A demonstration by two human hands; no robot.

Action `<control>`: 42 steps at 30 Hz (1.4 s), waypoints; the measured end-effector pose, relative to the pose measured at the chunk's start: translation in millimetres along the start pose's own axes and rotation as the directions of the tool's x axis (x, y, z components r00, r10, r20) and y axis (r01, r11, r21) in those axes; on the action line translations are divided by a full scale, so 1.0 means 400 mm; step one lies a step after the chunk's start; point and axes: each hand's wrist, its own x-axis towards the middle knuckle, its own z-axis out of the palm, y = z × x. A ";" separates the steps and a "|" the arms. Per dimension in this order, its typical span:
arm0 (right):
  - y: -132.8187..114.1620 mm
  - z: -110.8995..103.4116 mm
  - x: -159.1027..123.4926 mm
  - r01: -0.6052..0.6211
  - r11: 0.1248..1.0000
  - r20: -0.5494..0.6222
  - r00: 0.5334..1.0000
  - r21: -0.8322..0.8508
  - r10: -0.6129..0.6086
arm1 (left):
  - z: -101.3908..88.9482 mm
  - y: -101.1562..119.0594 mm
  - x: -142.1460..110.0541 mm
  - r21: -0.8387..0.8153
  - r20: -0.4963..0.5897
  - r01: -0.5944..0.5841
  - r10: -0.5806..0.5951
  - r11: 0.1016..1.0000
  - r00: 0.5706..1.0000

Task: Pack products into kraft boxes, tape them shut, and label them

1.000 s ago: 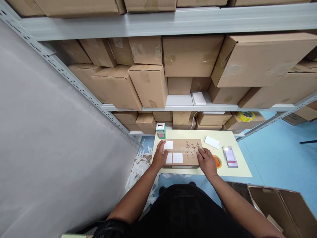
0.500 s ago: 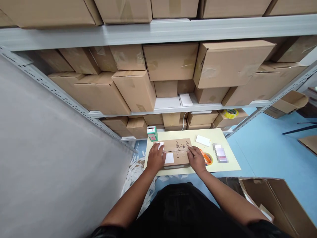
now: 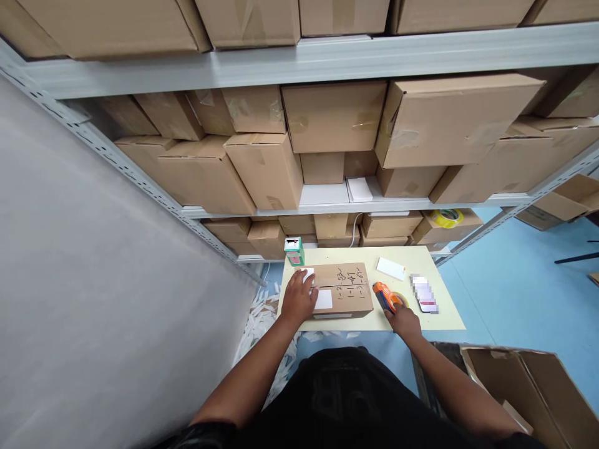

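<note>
Two hands work on a yellow bench (image 3: 449, 312). The left hand (image 3: 299, 298) lies flat on a cardboard box (image 3: 344, 290), long axis left-right; just right of it, the right hand (image 3: 403, 319) grips an orange tape dispenser (image 3: 386, 295).

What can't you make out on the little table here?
Head view only:
- Pixelated item: blurred out, unidentifiable.
- Handwriting on the cardboard box: too small to read.
- Right hand on the orange tape dispenser: fingers hide the grip.
- White label under the left hand: partly covered.
</note>
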 end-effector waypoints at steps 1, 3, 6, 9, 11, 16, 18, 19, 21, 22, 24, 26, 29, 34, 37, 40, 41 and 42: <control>0.001 0.012 0.007 -0.012 0.999 0.016 1.000 -0.048 0.013 | 0.001 -0.001 -0.001 0.019 0.008 -0.003 0.003 1.000 1.000; -0.005 0.029 0.020 -0.004 0.992 0.005 1.000 -0.124 0.005 | 0.003 -0.004 -0.003 0.044 0.022 -0.003 0.002 0.999 1.000; -0.014 0.043 0.038 0.044 0.981 -0.037 0.998 -0.188 -0.051 | 0.007 -0.009 -0.007 0.044 0.029 0.006 -0.007 0.999 1.000; -0.014 0.047 0.059 0.031 0.985 -0.006 0.999 -0.167 -0.033 | 0.010 -0.012 -0.011 0.041 0.023 0.008 -0.009 0.999 1.000; -0.012 0.046 0.070 -0.017 0.991 0.034 0.999 -0.132 0.021 | 0.011 -0.012 -0.013 0.043 0.024 0.011 -0.012 0.999 1.000; -0.011 0.025 0.075 -0.078 0.993 0.039 0.996 -0.086 0.082 | 0.013 -0.012 -0.013 0.019 0.016 0.009 -0.009 1.000 1.000; -0.008 0.002 0.069 -0.086 0.996 0.026 0.996 -0.022 0.087 | 0.014 -0.011 -0.012 0.010 0.007 0.004 -0.004 1.000 1.000; -0.006 -0.013 0.063 -0.081 0.996 0.018 0.997 0.036 0.081 | 0.015 -0.011 -0.012 0.004 0.004 0.003 -0.003 1.000 1.000; -0.001 -0.056 0.047 -0.071 0.978 -0.010 0.997 0.196 0.075 | 0.017 -0.009 -0.011 -0.016 -0.004 0.006 -0.007 1.000 1.000; 0.001 -0.083 0.035 -0.068 0.955 -0.034 0.996 0.290 0.081 | 0.017 -0.009 -0.011 -0.026 -0.008 0.008 -0.009 1.000 1.000; -0.001 -0.148 0.009 -0.057 0.882 -0.085 0.990 0.467 0.110 | 0.018 -0.007 -0.009 -0.034 -0.012 0.013 -0.013 0.999 1.000; -0.014 -0.222 -0.018 -0.023 0.797 -0.120 0.986 0.603 0.119 | 0.020 -0.005 -0.007 -0.041 -0.011 0.019 -0.019 0.999 1.000; -0.068 -0.331 -0.049 0.080 0.659 -0.134 0.990 0.747 0.032 | 0.024 -0.003 -0.003 -0.094 -0.020 0.040 -0.042 0.995 0.999; -0.258 -0.428 -0.059 0.187 0.568 -0.013 0.955 0.802 -0.296 | 0.019 0.021 0.001 0.038 -0.034 0.026 -0.025 0.999 0.999; -0.385 -0.429 -0.050 0.203 0.605 0.106 0.895 0.770 -0.434 | 0.005 0.044 0.000 0.204 -0.017 -0.003 0.007 0.979 1.000; -0.467 -0.410 -0.040 0.196 0.625 0.199 0.841 0.756 -0.503 | -0.008 0.055 -0.007 0.240 0.051 -0.086 0.076 0.967 0.996; -0.482 -0.403 -0.037 0.192 0.633 0.220 0.830 0.750 -0.512 | -0.012 0.054 -0.009 0.206 0.086 -0.120 0.104 0.971 0.991; -0.492 -0.398 -0.033 0.189 0.643 0.238 0.822 0.743 -0.517 | -0.015 0.052 -0.012 0.149 0.109 -0.132 0.117 0.980 0.987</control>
